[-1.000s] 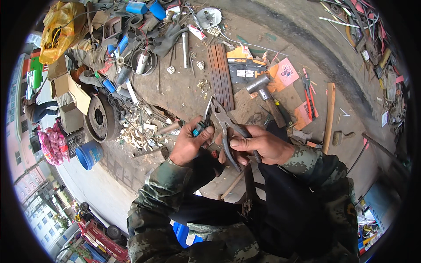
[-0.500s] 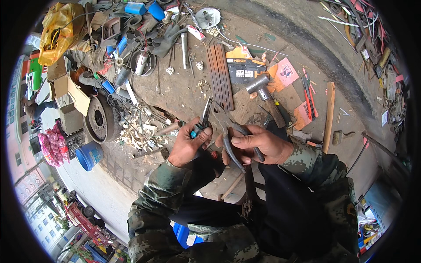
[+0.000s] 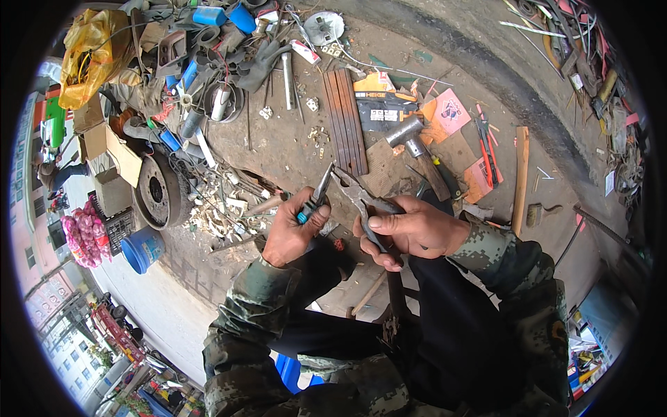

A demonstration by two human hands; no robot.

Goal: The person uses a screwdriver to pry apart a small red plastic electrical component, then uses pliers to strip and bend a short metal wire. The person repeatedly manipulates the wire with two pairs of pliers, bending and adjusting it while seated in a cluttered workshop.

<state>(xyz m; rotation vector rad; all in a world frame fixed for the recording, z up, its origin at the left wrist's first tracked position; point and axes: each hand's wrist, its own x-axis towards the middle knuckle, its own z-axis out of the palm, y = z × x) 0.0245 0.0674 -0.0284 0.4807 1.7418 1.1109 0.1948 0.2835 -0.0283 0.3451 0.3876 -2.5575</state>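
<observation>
My left hand (image 3: 290,228) is closed around a dark pointed tool with a teal-and-black grip (image 3: 314,201), its tip pointing up and away from me. It looks like needle-nose pliers, but fingers cover much of it. My right hand (image 3: 414,229) is wrapped around the handles of a pair of worn metal pliers (image 3: 360,197). Their jaws reach left to the tip of the pointed tool; whether they grip anything there is too small to tell. Both hands are above my knees, in front of the cluttered ground.
Beyond my hands lie a hammer (image 3: 418,147), brown wooden slats (image 3: 344,121), red-handled cutters (image 3: 486,149) and a metal tube (image 3: 287,82). At left are off-white scraps (image 3: 221,198), a wheel drum (image 3: 154,189) and a blue bucket (image 3: 142,249). A wood strip (image 3: 521,181) and brush (image 3: 534,215) lie right.
The pliers' handles have come closer together in my right hand, and their jaws have turned toward the pointed tool's tip. My left hand has shifted slightly left, still holding its tool.
</observation>
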